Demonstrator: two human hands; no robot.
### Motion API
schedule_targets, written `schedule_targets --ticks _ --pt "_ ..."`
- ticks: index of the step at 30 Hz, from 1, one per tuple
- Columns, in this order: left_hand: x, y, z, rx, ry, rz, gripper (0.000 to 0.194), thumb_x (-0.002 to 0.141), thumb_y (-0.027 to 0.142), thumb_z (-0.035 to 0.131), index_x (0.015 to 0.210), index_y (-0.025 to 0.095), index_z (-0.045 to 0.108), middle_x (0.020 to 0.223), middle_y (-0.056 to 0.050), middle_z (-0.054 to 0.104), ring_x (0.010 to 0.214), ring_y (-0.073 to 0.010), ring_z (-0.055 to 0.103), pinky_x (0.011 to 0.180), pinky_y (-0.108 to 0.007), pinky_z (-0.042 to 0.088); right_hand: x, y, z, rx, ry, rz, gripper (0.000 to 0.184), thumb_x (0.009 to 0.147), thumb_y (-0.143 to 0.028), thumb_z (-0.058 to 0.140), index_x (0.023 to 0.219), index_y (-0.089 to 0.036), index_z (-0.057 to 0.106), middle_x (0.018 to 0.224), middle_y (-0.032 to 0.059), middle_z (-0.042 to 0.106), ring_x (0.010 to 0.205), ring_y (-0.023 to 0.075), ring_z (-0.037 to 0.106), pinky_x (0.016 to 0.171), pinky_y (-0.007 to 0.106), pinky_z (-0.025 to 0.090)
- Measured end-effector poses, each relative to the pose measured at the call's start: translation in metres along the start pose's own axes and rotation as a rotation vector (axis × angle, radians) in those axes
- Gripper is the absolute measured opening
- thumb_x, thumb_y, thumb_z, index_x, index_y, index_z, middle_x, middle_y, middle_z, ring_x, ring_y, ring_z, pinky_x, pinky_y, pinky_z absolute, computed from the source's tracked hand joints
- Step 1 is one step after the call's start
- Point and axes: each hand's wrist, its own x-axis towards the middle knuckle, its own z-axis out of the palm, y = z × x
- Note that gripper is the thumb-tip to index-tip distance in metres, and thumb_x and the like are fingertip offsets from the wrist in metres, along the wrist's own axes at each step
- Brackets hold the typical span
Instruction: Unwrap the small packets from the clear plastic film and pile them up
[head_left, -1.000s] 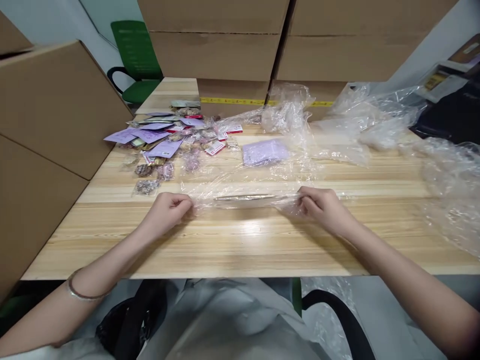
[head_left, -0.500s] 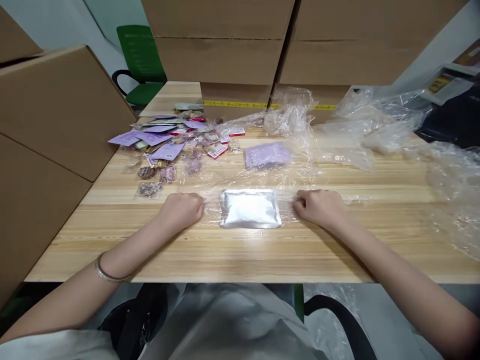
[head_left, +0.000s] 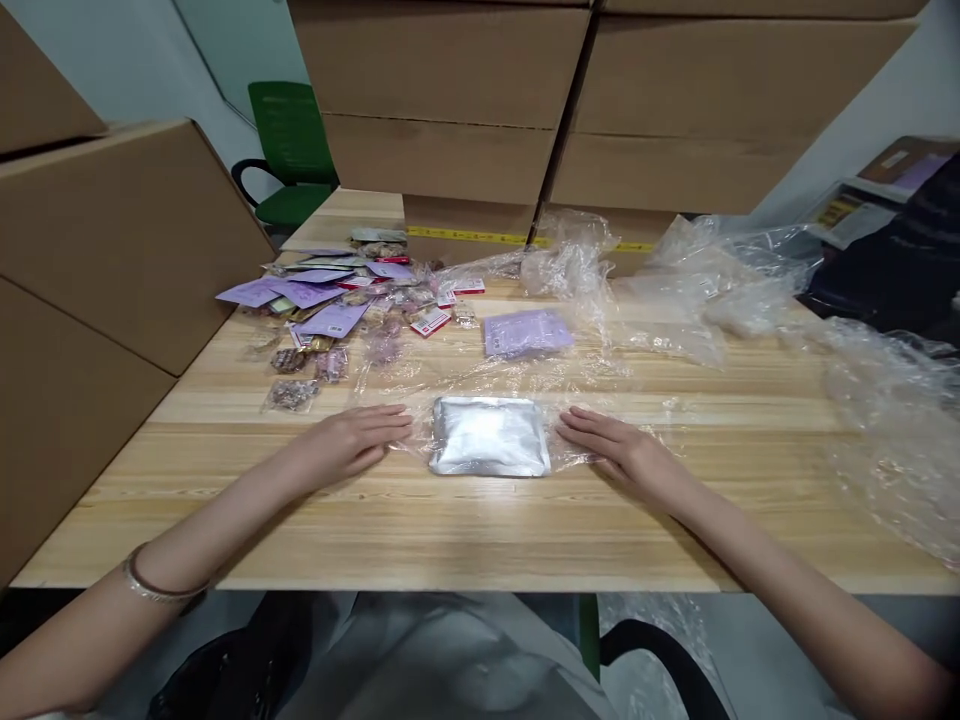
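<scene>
A flat silver foil pouch [head_left: 491, 437] lies on the wooden table in front of me, with clear plastic film [head_left: 409, 378] around it and spread behind it. My left hand [head_left: 358, 438] rests on the film just left of the pouch, fingers stretched out flat. On the other side, my right hand [head_left: 619, 445] lies on the film with its fingers extended toward the pouch. Neither hand grips anything. Behind the foil pouch sits a purple packet [head_left: 527, 333], apparently under or among the film.
Purple packets [head_left: 334, 318], red-and-white cards [head_left: 430, 321] and small bagged items [head_left: 292, 395] are heaped at the back left. Crumpled clear plastic [head_left: 892, 430] covers the right side. Large cardboard boxes [head_left: 442, 150] stand behind the table, and another box [head_left: 112, 250] stands at left.
The foil pouch, seen edge-on between my hands a second ago, turned over to lie flat on the table. Both hands let go of the film and opened flat beside the pouch.
</scene>
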Motion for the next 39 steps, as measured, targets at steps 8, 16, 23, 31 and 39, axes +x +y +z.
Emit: schedule_targets --ticks 8,16,23,31,39 --pt "0.024 0.014 -0.007 -0.13 0.253 -0.325 0.031 0.084 0.021 0.037 0.062 0.017 0.06 0.063 -0.001 0.064 0.062 -0.0141 0.06 0.061 -0.023 0.046 0.031 -0.003 0.01 0.114 0.347 0.438 0.023 0.081 -0.018 0.035 0.059 -0.023 0.041 0.053 -0.0005 0.051 0.052 0.0152 0.052 0.054 0.026 0.04" --pt "0.051 0.021 0.007 0.279 0.067 -0.492 0.024 0.085 0.017 0.041 0.074 0.015 0.062 0.08 -0.012 0.068 0.071 -0.0256 0.065 0.063 -0.033 0.046 0.054 -0.006 0.015 -0.201 0.114 0.7 0.019 0.083 -0.021 0.041 0.072 -0.02 0.057 0.058 0.0062 0.059 0.053 0.0199 0.05 0.054 0.03 0.028" --pt "0.041 0.039 0.014 0.568 0.268 -0.375 0.043 0.088 0.015 0.046 0.129 0.004 0.053 0.135 -0.028 0.051 0.125 -0.0402 0.051 0.098 -0.052 0.044 0.025 -0.003 0.001 -0.389 0.155 0.7 0.053 0.089 -0.048 0.047 0.126 -0.01 0.054 0.114 0.0209 0.065 0.106 0.0368 0.06 0.086 0.045 0.045" --pt "0.09 0.095 0.054 0.297 0.097 0.116 0.056 0.099 0.04 0.041 0.148 0.014 0.036 0.158 -0.015 0.031 0.148 -0.0332 0.021 0.12 -0.054 0.018 0.017 0.02 -0.043 0.123 -0.209 0.885 0.07 0.062 -0.07 0.071 0.106 -0.015 0.064 0.089 0.013 0.071 0.077 0.0304 0.067 0.065 0.039 0.05" --pt "0.102 0.097 0.06 0.221 0.007 0.061 0.055 0.1 0.046 0.039 0.147 0.018 0.04 0.157 -0.013 0.034 0.148 -0.0348 0.023 0.119 -0.056 0.017 0.073 -0.041 -0.044 0.627 0.231 0.591 0.022 0.075 -0.044 0.063 0.071 -0.024 0.056 0.072 0.0014 0.061 0.068 0.0193 0.055 0.066 0.033 0.043"
